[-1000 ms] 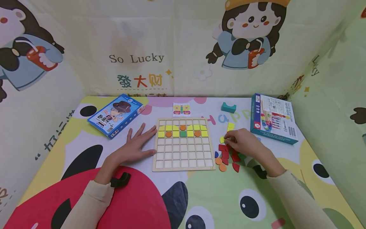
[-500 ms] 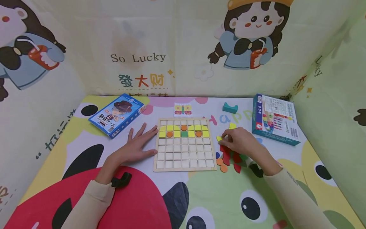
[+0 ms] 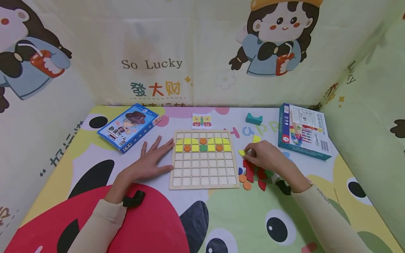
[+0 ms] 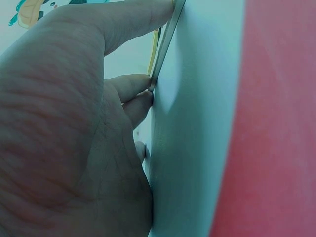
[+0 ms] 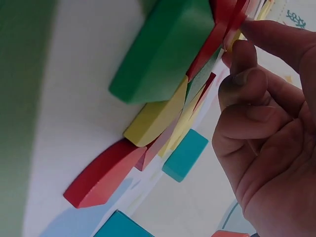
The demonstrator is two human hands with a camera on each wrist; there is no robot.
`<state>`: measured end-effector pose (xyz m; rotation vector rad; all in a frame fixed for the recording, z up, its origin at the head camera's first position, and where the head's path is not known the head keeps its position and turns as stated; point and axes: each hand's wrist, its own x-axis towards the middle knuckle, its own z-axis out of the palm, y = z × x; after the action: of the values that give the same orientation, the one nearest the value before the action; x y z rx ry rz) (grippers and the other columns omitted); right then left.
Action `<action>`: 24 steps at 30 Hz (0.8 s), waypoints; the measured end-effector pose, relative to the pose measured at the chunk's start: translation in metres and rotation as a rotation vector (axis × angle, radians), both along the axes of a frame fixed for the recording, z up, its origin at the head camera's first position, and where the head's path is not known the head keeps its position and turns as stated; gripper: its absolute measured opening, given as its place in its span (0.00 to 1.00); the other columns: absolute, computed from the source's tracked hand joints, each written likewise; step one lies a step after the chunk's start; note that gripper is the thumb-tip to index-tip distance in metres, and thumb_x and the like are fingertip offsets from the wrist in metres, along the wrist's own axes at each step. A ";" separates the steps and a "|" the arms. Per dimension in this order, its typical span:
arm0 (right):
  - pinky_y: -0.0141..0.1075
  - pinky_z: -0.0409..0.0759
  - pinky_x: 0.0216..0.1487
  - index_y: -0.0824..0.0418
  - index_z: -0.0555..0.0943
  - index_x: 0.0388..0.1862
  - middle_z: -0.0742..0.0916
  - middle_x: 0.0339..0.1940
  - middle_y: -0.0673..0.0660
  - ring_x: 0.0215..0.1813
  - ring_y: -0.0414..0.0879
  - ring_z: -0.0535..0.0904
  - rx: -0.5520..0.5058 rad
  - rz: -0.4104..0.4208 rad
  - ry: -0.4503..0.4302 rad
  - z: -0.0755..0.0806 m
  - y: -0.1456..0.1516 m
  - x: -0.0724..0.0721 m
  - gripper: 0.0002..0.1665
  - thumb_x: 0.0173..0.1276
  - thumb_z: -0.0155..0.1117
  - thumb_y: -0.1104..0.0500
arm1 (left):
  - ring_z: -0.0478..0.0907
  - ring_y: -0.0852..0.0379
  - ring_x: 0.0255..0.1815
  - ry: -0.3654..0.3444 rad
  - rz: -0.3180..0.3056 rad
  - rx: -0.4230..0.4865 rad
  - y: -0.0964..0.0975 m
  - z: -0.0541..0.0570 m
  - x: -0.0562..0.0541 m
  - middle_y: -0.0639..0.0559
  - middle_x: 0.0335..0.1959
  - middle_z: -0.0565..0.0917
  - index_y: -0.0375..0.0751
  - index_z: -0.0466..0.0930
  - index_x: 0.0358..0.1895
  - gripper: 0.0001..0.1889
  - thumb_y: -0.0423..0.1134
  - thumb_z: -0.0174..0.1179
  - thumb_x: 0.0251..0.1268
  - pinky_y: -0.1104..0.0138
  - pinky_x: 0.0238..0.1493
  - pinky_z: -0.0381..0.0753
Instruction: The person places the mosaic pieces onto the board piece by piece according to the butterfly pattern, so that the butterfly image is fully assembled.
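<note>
A wooden grid board [image 3: 205, 187] lies flat on the table. Yellow, orange and green pieces fill cells in two of its upper rows. My left hand [image 3: 148, 163] is spread beside it, with thumb and fingertips against its left edge; the left wrist view shows the fingertips [image 4: 143, 101] at that edge. To the right of the board, my right hand [image 3: 267, 156] pinches a small yellow piece [image 3: 242, 153] with a rounded side between thumb and fingers. Red pieces [image 3: 250, 174] lie just below that hand, partly hidden by it. In the right wrist view a green block [image 5: 163, 54] stands close.
A butterfly picture card [image 3: 201, 121] lies behind the board. A blue game box [image 3: 128, 128] sits back left, a teal-edged box [image 3: 303, 131] back right. A teal arched block [image 3: 254, 118] stands near the back. Orange discs [image 3: 246, 185] and yellow squares [image 3: 256, 139] lie around the red pieces.
My right hand has shifted slightly left, and the yellow piece has moved left with it, a little nearer the board. My left hand has stayed at the board's edge.
</note>
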<state>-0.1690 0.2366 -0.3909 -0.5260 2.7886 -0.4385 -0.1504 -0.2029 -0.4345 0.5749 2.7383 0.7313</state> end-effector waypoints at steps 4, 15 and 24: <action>0.31 0.79 0.34 0.60 0.88 0.57 0.89 0.32 0.51 0.33 0.42 0.79 0.016 -0.001 0.003 0.001 -0.001 -0.001 0.20 0.71 0.74 0.51 | 0.30 0.36 0.91 0.000 0.000 0.001 0.001 0.001 0.001 0.49 0.90 0.52 0.54 0.53 0.87 0.51 0.65 0.64 0.64 0.28 0.81 0.18; 0.32 0.75 0.29 0.61 0.87 0.57 0.85 0.25 0.50 0.27 0.42 0.76 0.021 0.006 0.024 0.015 -0.024 0.004 0.21 0.72 0.72 0.50 | 0.30 0.36 0.91 0.006 -0.006 -0.001 0.000 0.000 0.000 0.50 0.90 0.52 0.55 0.52 0.87 0.51 0.65 0.64 0.65 0.28 0.81 0.18; 0.31 0.73 0.27 0.58 0.89 0.55 0.81 0.19 0.48 0.24 0.41 0.74 -0.015 0.100 0.092 0.011 -0.088 0.010 0.20 0.72 0.73 0.47 | 0.30 0.36 0.91 0.003 -0.005 -0.006 -0.001 -0.001 0.000 0.51 0.90 0.51 0.56 0.52 0.87 0.51 0.67 0.63 0.65 0.28 0.80 0.18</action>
<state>-0.1587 0.1486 -0.3801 -0.7031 2.8324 -0.4240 -0.1509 -0.2041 -0.4356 0.5826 2.7399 0.7216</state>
